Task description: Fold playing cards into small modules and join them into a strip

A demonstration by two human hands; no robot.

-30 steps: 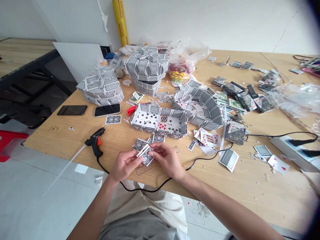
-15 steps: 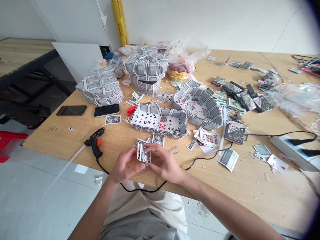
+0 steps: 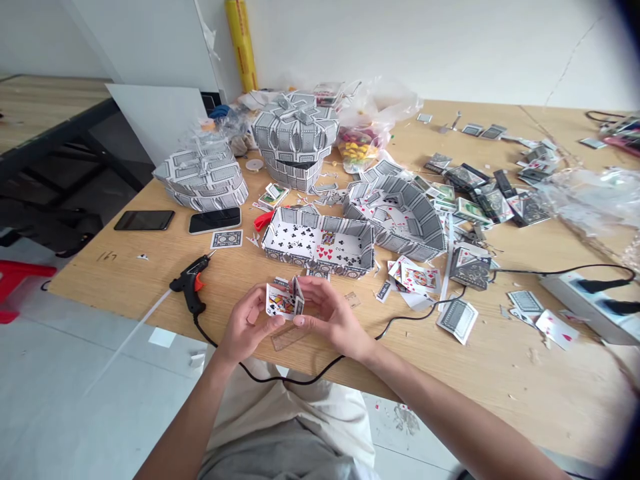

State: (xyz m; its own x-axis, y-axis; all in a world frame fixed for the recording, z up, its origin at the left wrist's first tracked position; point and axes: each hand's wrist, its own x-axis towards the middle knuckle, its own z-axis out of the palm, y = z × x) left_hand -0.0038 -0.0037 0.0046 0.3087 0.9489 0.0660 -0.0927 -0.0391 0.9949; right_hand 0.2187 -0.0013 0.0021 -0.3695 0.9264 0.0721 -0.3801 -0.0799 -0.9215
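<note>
Between both hands, over the table's front edge, is a folded playing card (image 3: 281,302) with its picture face showing and its right part standing up. My left hand (image 3: 249,325) grips its left side, thumb along the lower edge. On the raised right part, my right hand (image 3: 334,319) is closed with thumb in front and fingers behind. Beneath the hands lies a clear ruler (image 3: 290,337). Just beyond stands an open rectangular box made of playing cards (image 3: 320,268). A black glue gun (image 3: 191,283) rests to the left, its cable (image 3: 305,383) looping below my hands.
Two phones (image 3: 144,220) lie at the left. Lidded card boxes (image 3: 295,133) and a curved card tray (image 3: 420,248) stand farther back. Loose cards (image 3: 419,277), card packs (image 3: 465,177) and a power strip (image 3: 590,303) occupy the right side.
The folded card has been opened and turned: its patterned back faced me before, and its picture face shows now. My hands stay at nearly the same place.
</note>
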